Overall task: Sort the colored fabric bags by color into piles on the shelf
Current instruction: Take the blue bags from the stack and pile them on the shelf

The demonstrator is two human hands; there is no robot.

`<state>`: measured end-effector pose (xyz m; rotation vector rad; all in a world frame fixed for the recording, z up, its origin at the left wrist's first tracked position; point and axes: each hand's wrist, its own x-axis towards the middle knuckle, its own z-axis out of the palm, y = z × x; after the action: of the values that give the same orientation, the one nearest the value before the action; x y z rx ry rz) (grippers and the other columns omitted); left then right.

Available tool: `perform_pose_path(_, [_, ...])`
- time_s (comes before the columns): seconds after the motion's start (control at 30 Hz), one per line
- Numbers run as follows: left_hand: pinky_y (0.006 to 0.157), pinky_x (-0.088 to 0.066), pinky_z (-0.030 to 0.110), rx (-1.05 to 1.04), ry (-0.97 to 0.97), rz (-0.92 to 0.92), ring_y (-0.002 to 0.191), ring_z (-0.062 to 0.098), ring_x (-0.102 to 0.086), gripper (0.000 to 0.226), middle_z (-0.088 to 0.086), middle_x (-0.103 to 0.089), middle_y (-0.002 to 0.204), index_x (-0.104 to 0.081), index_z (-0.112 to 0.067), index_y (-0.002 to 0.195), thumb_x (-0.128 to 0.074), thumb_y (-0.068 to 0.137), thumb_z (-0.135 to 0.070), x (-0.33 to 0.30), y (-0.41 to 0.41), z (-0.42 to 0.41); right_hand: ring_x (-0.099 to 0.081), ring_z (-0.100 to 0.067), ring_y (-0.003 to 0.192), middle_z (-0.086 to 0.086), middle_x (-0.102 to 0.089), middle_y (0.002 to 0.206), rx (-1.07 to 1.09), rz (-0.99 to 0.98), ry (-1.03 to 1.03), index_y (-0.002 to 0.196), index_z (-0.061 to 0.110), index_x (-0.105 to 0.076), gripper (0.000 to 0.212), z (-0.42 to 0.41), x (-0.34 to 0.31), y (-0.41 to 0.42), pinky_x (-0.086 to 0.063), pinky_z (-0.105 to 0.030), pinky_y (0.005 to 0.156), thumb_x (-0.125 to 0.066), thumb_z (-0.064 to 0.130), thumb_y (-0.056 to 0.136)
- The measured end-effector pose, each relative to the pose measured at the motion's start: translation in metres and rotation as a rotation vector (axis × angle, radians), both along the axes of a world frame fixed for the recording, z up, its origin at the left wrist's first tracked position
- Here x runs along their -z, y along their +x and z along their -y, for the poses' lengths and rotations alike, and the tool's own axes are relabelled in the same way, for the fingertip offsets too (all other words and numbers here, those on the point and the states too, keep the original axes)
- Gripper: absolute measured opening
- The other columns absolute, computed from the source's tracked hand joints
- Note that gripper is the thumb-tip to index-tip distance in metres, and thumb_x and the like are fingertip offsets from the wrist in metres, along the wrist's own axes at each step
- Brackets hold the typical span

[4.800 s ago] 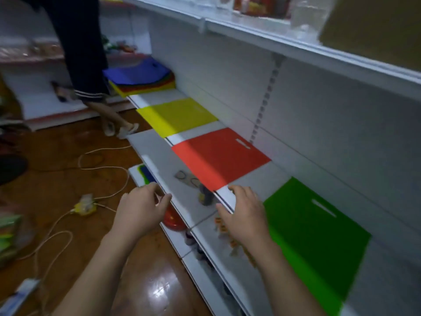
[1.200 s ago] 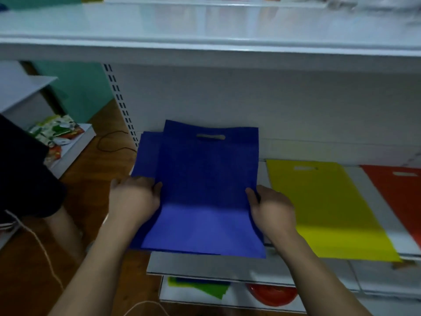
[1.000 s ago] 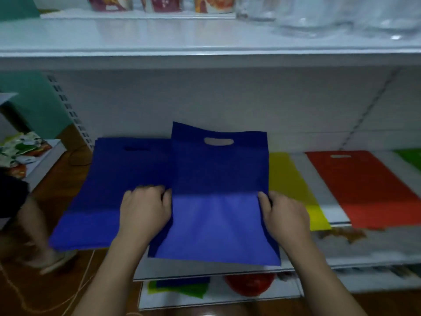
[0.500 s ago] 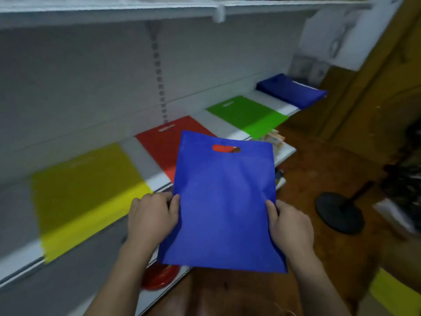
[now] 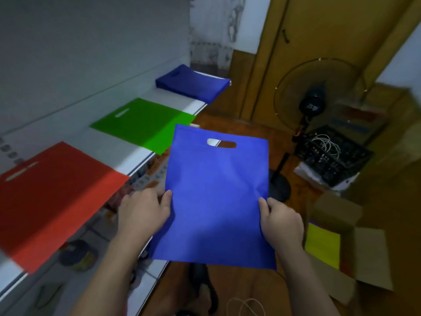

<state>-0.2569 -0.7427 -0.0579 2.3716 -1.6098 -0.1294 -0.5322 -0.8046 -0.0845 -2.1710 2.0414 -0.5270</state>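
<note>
A flat blue fabric bag with a cut-out handle (image 5: pixel 216 197) is held up in front of the white metal shelf (image 5: pixel 136 156), clear of its surface. It is gripped at its lower side edges: the left hand (image 5: pixel 145 210) is clamped on the left edge, the right hand (image 5: pixel 281 222) on the right edge, both with the thumbs on the face of the fabric.

Progress is judged as partial. Three places are already laid out on the shelf: a red fabric bag (image 5: pixel 52 201) at the near left, a green fabric bag (image 5: pixel 143 124) beyond it, and a stack of dark blue fabric bags (image 5: pixel 193 84) at the far end. The held bag is not yet placed; the far blue stack is taken to be its destination. How many bags remain unsorted cannot be told.

The shelf surface is white and smooth, backed by a pale panel. Lower shelves with small goods are visible but blurred. To the right, on a brown wooden floor, a standing fan (image 5: pixel 314 99), a black crate with wires (image 5: pixel 332 156) and an open cardboard box holding something yellow (image 5: pixel 323 247) are noted.
</note>
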Motion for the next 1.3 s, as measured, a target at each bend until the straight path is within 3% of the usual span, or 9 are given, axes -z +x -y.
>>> perform_pose_path(0.23, [0.081,-0.049,0.038,-0.032,0.019,-0.083,0.098,0.035,-0.062,0.035,0.012,-0.071,0.101,-0.071,-0.025,0.104,-0.045,0.096,-0.045,-0.002,0.012,0.162,-0.048,-0.024,0.064,0.001,-0.048,0.065,0.026,-0.104,0.097,0.067,0.020,-0.041,0.043,0.162,-0.022,0.019,-0.039,-0.038,0.069,-0.032,0.043,0.102])
perform_pose_path(0.53, [0.069,-0.044,0.034,-0.059,-0.014,-0.037,0.092,0.034,-0.063,0.037,0.010,-0.069,0.092,-0.066,-0.020,0.088,-0.042,0.096,-0.047,-0.038,0.043,0.309,-0.044,-0.017,0.057,0.000,-0.049,0.064,0.018,0.002,0.041,0.066,0.019,-0.043,0.043,0.331,-0.054,0.062,-0.033,-0.034,0.061,-0.034,0.042,0.101])
perform_pose_path(0.63, [0.066,-0.043,0.033,-0.091,-0.004,0.012,0.091,0.034,-0.063,0.039,0.010,-0.068,0.091,-0.055,-0.018,0.075,-0.042,0.096,-0.048,-0.041,0.054,0.342,-0.046,-0.019,0.058,0.000,-0.048,0.063,-0.014,-0.004,-0.019,0.067,0.018,-0.044,0.042,0.379,-0.054,0.078,-0.036,-0.035,0.059,-0.034,0.041,0.101])
perform_pose_path(0.73, [0.058,-0.038,0.029,-0.143,0.026,-0.029,0.076,0.030,-0.060,0.040,0.009,-0.063,0.078,-0.046,-0.017,0.069,-0.043,0.097,-0.046,-0.038,0.068,0.370,-0.051,-0.020,0.058,0.000,-0.050,0.062,-0.105,0.014,-0.047,0.068,0.017,-0.048,0.042,0.432,-0.046,0.098,-0.042,-0.036,0.056,-0.036,0.042,0.100])
perform_pose_path(0.83, [0.055,-0.039,0.030,-0.213,0.040,-0.057,0.064,0.026,-0.055,0.044,0.004,-0.054,0.065,-0.046,-0.015,0.066,-0.045,0.097,-0.046,-0.026,0.084,0.407,-0.050,-0.019,0.064,0.001,-0.052,0.068,-0.229,-0.055,-0.030,0.072,0.017,-0.048,0.041,0.500,-0.046,0.129,-0.036,-0.032,0.056,-0.035,0.045,0.100])
perform_pose_path(0.9, [0.061,-0.045,0.030,-0.299,0.066,0.019,0.077,0.028,-0.062,0.041,0.006,-0.064,0.080,-0.052,-0.016,0.072,-0.043,0.096,-0.048,-0.016,0.096,0.437,-0.048,-0.020,0.067,0.001,-0.049,0.070,-0.321,-0.109,-0.053,0.074,0.018,-0.046,0.039,0.549,-0.047,0.157,-0.032,-0.031,0.059,-0.034,0.045,0.100])
perform_pose_path(0.97, [0.066,-0.045,0.029,-0.389,0.141,-0.027,0.087,0.027,-0.064,0.041,0.006,-0.067,0.093,-0.057,-0.018,0.079,-0.039,0.097,-0.050,-0.012,0.105,0.462,-0.051,-0.023,0.069,-0.001,-0.049,0.071,-0.415,-0.105,-0.077,0.076,0.017,-0.045,0.037,0.592,-0.044,0.182,-0.031,-0.030,0.060,-0.035,0.043,0.101])
perform_pose_path(1.1, [0.071,-0.046,0.030,-0.497,0.211,-0.035,0.091,0.026,-0.064,0.044,0.005,-0.066,0.098,-0.060,-0.018,0.090,-0.033,0.099,-0.051,-0.005,0.109,0.509,-0.060,-0.035,0.082,-0.013,-0.063,0.084,-0.621,-0.046,-0.064,0.084,0.012,-0.054,0.032,0.677,-0.042,0.234,-0.031,-0.032,0.061,-0.041,0.037,0.100])
perform_pose_path(1.3, [0.076,-0.050,0.033,-0.648,0.258,-0.107,0.088,0.025,-0.063,0.043,0.005,-0.065,0.099,-0.058,-0.018,0.093,-0.029,0.101,-0.049,0.004,0.100,0.568,-0.054,-0.015,0.070,0.001,-0.059,0.079,-0.763,-0.186,0.039,0.094,0.019,-0.062,0.032,0.754,-0.033,0.281,-0.042,-0.027,0.055,-0.036,0.037,0.102])
